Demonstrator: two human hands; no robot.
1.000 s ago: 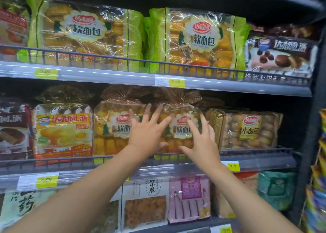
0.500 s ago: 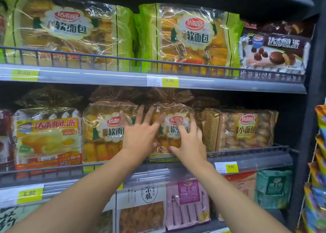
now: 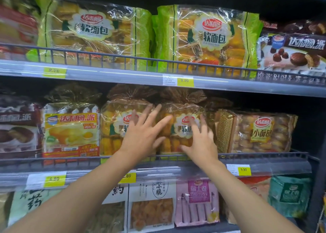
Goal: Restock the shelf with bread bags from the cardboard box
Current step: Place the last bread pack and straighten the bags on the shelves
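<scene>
Mid shelf (image 3: 282, 169): bread bags (image 3: 181, 107) upright, knots up; L hand (image 3: 141, 137), R hand (image 3: 202, 144) on them, fingers (image 3: 153, 113) apart.

Worn on the head, facing forward and about level, close to the shelving. Centres on the middle shelf (image 3: 282, 166), with the upper shelf (image 3: 123, 75) above and a lower row of packets (image 3: 151, 213) below. Catches the left hand (image 3: 141, 135) and right hand (image 3: 201, 144) mid-frame, forearms entering from the bottom edge.
</scene>
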